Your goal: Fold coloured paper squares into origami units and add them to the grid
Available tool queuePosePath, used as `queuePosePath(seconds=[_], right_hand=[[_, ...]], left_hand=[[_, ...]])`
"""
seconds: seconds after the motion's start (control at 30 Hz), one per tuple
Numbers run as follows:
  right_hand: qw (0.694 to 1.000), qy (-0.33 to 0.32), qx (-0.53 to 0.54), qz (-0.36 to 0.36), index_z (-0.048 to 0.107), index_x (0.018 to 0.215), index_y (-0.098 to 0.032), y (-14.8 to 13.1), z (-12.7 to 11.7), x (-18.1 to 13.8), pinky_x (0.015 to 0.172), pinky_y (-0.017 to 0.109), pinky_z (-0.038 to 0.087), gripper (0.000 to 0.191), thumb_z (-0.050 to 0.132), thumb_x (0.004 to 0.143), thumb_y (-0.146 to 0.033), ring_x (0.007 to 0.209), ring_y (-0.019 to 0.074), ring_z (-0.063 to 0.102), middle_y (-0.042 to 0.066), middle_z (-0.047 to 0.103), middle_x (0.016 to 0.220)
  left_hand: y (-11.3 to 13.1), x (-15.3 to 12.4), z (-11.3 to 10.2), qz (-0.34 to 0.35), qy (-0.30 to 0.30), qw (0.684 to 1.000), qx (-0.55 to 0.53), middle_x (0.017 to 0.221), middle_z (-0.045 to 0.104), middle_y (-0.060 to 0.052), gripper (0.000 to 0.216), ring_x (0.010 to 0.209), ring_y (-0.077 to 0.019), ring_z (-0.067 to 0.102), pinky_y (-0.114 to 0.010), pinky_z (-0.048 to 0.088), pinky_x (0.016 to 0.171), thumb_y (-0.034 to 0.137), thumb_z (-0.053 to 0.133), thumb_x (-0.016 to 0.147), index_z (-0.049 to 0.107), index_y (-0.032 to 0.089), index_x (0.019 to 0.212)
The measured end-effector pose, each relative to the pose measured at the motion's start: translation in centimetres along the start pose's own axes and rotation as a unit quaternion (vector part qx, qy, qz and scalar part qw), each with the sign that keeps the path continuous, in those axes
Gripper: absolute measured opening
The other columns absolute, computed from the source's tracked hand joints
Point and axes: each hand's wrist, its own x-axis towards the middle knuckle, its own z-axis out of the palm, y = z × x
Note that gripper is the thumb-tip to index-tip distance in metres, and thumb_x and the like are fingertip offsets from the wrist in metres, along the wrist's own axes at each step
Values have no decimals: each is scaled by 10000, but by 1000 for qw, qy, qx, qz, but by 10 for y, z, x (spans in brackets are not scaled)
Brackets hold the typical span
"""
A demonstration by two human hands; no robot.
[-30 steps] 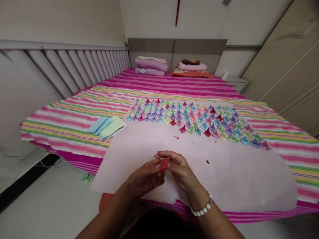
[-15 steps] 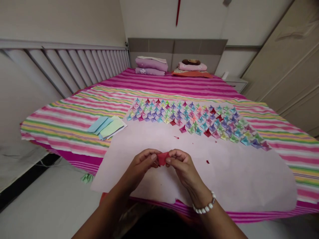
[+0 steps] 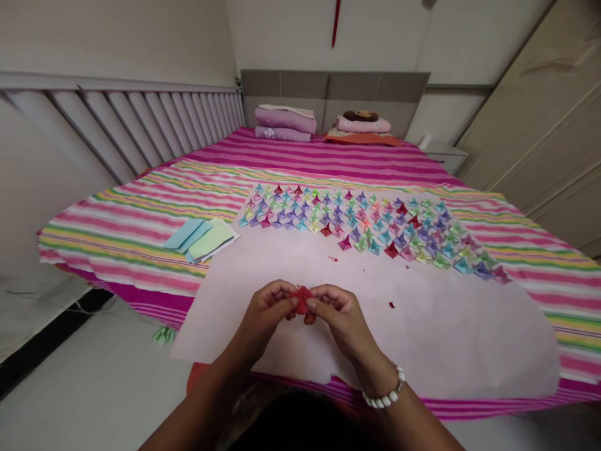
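**As we pinch a red folded paper [image 3: 302, 299], rows of small paper shapes [image 3: 361, 215] spread out beyond it**

While our left hand [image 3: 268, 308] grips one side of the paper between thumb and bent fingers, our right hand [image 3: 339, 311] grips the other, both nearly closed. We cannot tell how the fingers behind the fold are placed. We hold the paper above the near part of a large pale sheet [image 3: 446, 332], left of its middle. A white bead bracelet [image 3: 381, 399] circles our right wrist.

Across the far side of the sheet, we see the shapes standing in slanting rows of blue, purple, green, yellow, pink and red. Between them and us lie tiny red scraps [image 3: 391, 305], apart from one another. At the sheet's left edge, blue and green papers [image 3: 200, 239] overlap on a striped blanket [image 3: 117, 219]. Beyond, we see two piles of folded bedding [image 3: 285, 123] before a grey headboard [image 3: 300, 88]. On the floor [image 3: 126, 388] to the left rests a pale green bundle [image 3: 164, 336].
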Motion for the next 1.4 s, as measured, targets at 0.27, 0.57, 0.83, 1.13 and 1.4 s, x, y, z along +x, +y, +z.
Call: queuePosePath(seconds=[0.27, 0.57, 0.83, 1.13, 1.4], right_hand=[[999, -5, 38, -7, 736, 808, -213, -1, 3, -1, 575, 248, 461, 115, 761, 697, -193, 556, 117, 610, 3, 713, 662], [998, 18, 59, -12, 716, 700, -208, -2, 5, 0, 563, 255, 427, 95, 690, 669, -122, 538, 113, 565, -15, 675, 633], [998, -32, 36, -35, 700, 943, -216, 3, -1, -3, 658, 279, 455, 176, 703, 772, -255, 656, 132, 588, 4, 676, 754], [1000, 1, -6, -13, 686, 727, -199, -5, 2, -2, 616, 253, 434, 118, 774, 714, -277, 616, 119, 550, -14, 648, 664], [995, 26, -95, -19, 674, 665, -195, -7, -2, 0, 566, 263, 393, 145, 743, 731, -304, 575, 128, 499, -12, 616, 605]], left_hand=[[-1, -1, 7, 3, 15, 997, -75, 673, 648, 20, 72, 603, -85, 523, -212, 395, 587, 169, 713, 695, 707, 192, 763], [-1, -5, 9, 3, -5, 997, -80, 688, 663, -20, 118, 656, -104, 536, -227, 416, 633, 269, 689, 747, 729, 158, 736], [4, -8, 7, 25, -3, 1000, -4, 691, 672, 7, 142, 680, -113, 609, -235, 468, 666, 265, 758, 729, 667, 168, 780], [12, -9, 10, 18, 24, 999, 21, 701, 708, -5, 214, 682, -142, 650, -271, 518, 677, 243, 783, 676, 710, 174, 864], [5, -5, 10, 38, 24, 994, 105, 666, 675, -7, 115, 683, -146, 599, -266, 471, 661, 287, 708, 754, 705, 186, 697]])
